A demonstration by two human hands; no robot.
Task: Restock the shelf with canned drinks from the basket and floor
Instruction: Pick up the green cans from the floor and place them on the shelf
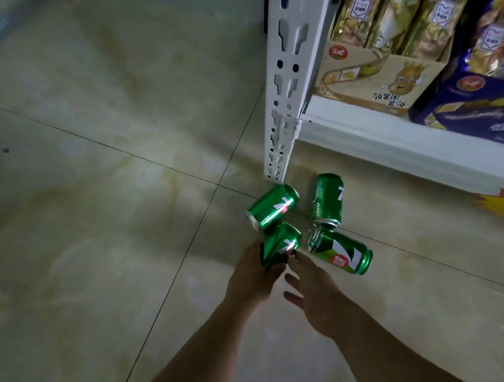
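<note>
Item: our two arms, entered from the head view. We record both forearms bare from the lower edge of the frame up to the wrists; no sleeve or cuff shows anywhere along them. Left hand [251,275]: bare, no glove, and no ring or band on the wrist that we can make out (its fingertips are hidden from us). Right hand [313,293]: bare likewise, fingers long and slender, nails short and unpainted. Both arms lean in build. Light dim, so finer marks are unreadable.
</note>
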